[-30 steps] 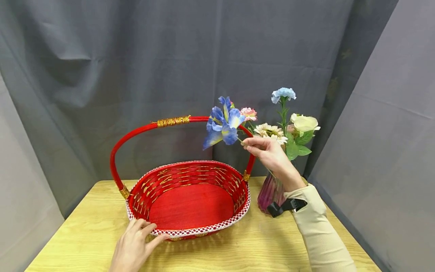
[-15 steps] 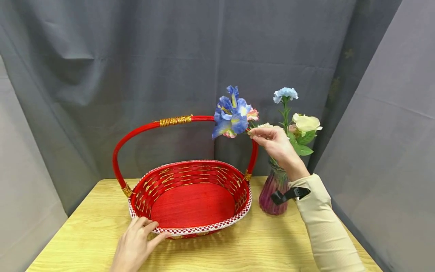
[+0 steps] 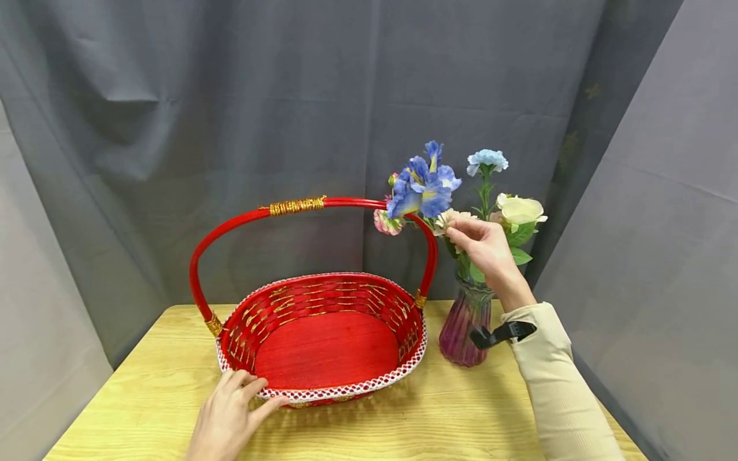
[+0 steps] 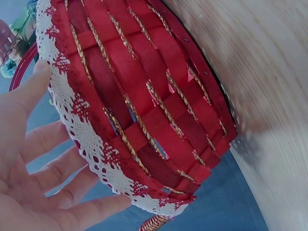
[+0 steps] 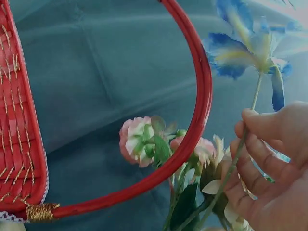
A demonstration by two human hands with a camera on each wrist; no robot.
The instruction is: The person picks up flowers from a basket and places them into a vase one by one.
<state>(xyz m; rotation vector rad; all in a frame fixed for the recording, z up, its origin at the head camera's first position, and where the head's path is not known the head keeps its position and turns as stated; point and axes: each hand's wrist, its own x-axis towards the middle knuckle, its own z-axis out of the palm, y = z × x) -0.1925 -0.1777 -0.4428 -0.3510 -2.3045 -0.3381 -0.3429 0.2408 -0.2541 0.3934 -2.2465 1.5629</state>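
Note:
My right hand (image 3: 484, 246) pinches the thin stem of a blue artificial iris (image 3: 426, 182) between thumb and fingers. In the right wrist view the iris stem (image 5: 239, 147) runs down across the fingers, its bloom above the hand. The iris is beside the right side of the basket's red handle (image 3: 429, 259), in front of other flowers. At the near left, my left hand (image 3: 227, 413) grips the white lace rim of a red woven basket (image 3: 328, 349). Seen from the left wrist, the basket's outer wall (image 4: 130, 62) fills the view and the fingers reach behind the lace.
Right of the basket stands a purple glass vase (image 3: 464, 326) with several flowers. Among them are a light blue carnation (image 3: 487, 160), a cream rose (image 3: 521, 210) and a pink flower (image 3: 388, 221). The wooden table (image 3: 138, 410) ends at grey curtains (image 3: 277, 115).
My right hand has moved to the right with the iris, away from the basket handle's upper part and towards the vase flowers. The left hand stays at the rim.

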